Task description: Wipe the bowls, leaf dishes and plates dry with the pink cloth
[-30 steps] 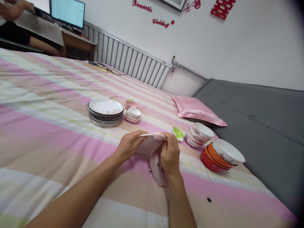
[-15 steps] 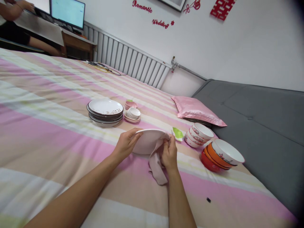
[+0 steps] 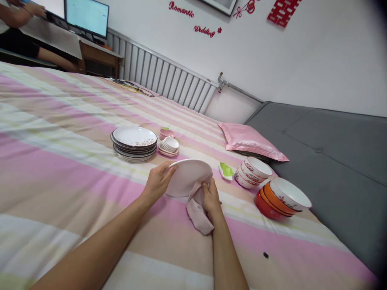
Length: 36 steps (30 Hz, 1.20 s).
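- Above the striped bedspread (image 3: pixel 60 201), a pale round dish (image 3: pixel 184 173) is held tilted in front of me, one broad face toward my head camera; I cannot tell whether its lower edge touches the fabric.
- On its left side, the left hand (image 3: pixel 157 181) grips the rim, thumb laid over the near face.
- At its right side, the right hand (image 3: pixel 211 197) is closed around a pinkish cloth (image 3: pixel 199 215), pressing it to the dish; the loose end hangs below (my view hides the fingers behind).
- Beyond the left hand, I see a stack of plates (image 3: pixel 134 137), the top one white with a dark rim.
- Just right of that stack sit small white bowls (image 3: pixel 170 143), with pink bowls (image 3: pixel 167 133) behind them.
- Past the right hand lies a green-and-white leaf-shaped dish (image 3: pixel 226 170), beside some stacked patterned bowls (image 3: pixel 254 171).
- Nearer me on the right, a white bowl (image 3: pixel 290 193) tops orange and red ones (image 3: pixel 269 204).
- Behind these, a pink pillow (image 3: pixel 252 141) lies by the grey headboard (image 3: pixel 326 161).
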Motion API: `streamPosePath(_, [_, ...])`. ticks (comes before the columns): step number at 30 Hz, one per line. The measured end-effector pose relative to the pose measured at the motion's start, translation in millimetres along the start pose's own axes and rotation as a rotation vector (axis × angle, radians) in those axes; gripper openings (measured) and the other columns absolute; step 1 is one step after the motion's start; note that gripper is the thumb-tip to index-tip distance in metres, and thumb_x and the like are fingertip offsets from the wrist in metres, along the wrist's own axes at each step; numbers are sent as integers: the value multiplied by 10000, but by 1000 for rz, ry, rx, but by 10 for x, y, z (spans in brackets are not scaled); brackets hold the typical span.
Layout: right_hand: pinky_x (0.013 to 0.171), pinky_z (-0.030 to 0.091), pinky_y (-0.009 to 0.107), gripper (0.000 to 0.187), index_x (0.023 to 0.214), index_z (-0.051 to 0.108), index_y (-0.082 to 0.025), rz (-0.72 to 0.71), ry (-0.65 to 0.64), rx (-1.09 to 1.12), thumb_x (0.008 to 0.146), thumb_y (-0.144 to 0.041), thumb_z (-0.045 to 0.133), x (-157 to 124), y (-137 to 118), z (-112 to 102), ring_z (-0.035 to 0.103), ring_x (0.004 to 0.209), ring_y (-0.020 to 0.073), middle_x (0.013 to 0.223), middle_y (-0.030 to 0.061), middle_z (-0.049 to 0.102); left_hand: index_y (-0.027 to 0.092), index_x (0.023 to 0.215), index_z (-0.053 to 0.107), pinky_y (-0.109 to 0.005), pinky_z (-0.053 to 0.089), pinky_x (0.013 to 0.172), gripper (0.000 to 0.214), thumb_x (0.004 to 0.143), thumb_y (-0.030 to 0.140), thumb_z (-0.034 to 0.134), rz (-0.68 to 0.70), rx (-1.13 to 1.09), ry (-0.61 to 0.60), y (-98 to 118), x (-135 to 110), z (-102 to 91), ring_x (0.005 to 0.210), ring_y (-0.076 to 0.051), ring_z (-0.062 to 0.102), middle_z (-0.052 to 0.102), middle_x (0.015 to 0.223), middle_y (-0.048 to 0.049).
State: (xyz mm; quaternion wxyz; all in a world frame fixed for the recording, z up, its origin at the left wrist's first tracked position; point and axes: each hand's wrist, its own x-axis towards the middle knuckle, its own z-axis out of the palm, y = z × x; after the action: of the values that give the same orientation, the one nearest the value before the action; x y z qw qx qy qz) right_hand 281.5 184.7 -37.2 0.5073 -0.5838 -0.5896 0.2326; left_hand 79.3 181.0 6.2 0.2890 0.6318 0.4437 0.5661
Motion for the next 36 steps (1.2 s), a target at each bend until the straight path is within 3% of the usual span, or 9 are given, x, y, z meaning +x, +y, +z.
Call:
streamPosePath(5, [763,395,308,184,928,505,-211,-5,11,-24,834,-339,412,-32,-44,25,551,847,203,865,40,602,141,1013,659,-230,421,686,391,878,448,458,15,-14,11,-3,10,-23,773,-163,568,665,856,-28])
streamPosePath(8, [733,383,308,164,862,479,-214,-43,100,-77,838,-356,400,-39,-117,-12,532,783,199,791,19,571,151,996,641,-229,422,678,357,883,431,449,23,-2,0,0,10,-31,773,-161,566,657,854,-27])
streamPosePath(11, [691,381,298,164,852,466,-210,-121,222,-135,854,-357,392,-37,-211,-104,523,730,191,743,8,553,168,1010,622,-233,417,662,323,891,401,432,38,56,-60,-31,-2,-22,750,-160,565,658,842,-22])
streamPosePath(15, [748,403,312,182,969,506,-187,-274,350,-184,874,-271,375,-59,-397,-245,554,825,196,875,48,598,188,1039,614,-241,418,652,284,887,342,430,59,118,-199,-88,-29,14,772,-170,578,669,881,-27])
streamPosePath(20, [815,407,331,244,1011,537,-189,-524,235,-322,863,-140,350,-149,-652,-271,535,913,193,945,55,590,210,1044,629,-240,423,728,249,865,287,474,112,81,-289,-32,-45,35,849,-165,595,682,966,-17])
streamPosePath(24, [809,397,328,257,1013,541,-194,-620,172,-376,867,-105,350,-193,-734,-214,516,885,184,935,44,586,196,999,647,-228,417,730,222,854,273,498,141,66,-279,26,-50,18,811,-150,598,691,918,-7])
streamPosePath(29, [814,397,334,231,993,533,-185,-604,191,-321,867,-109,355,-160,-663,-195,504,887,187,926,48,569,213,995,654,-225,406,728,232,863,252,466,107,106,-302,27,-57,22,820,-146,599,694,929,9])
streamPosePath(36, [809,411,332,197,1015,514,-189,-463,184,-178,888,-179,363,-91,-492,-198,524,900,186,945,53,566,200,934,655,-219,384,658,246,876,334,457,81,139,-284,26,-48,40,722,-137,557,667,804,14])
